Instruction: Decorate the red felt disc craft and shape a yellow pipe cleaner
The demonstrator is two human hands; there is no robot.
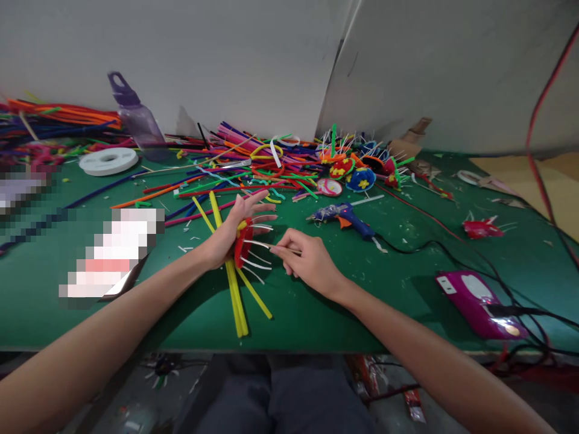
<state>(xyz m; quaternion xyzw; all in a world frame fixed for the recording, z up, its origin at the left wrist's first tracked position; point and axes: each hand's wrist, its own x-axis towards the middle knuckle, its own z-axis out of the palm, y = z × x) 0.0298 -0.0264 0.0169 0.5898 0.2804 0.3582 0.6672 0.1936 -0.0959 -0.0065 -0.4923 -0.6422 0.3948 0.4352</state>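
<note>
My left hand [227, 232] holds a small red craft piece [243, 244] with several white strips sticking out to the right. A bit of yellow shows at its top edge. In my right hand [307, 259] a thin stick [289, 248] is pinched, its tip reaching to one of the white strips. Under my left hand lie several yellow pipe cleaners [237, 301] on the green table. Right of my hands rests a blue glue gun [346, 220], touched by neither hand.
Piled along the wall are colourful pipe cleaners [235, 141] and finished-looking decorated pieces [360, 179]. A purple bottle [140, 123] and white spool [108, 161] stand back left. A blurred phone-like object [117, 253] lies left. A magenta power strip [479, 304] with cables sits right.
</note>
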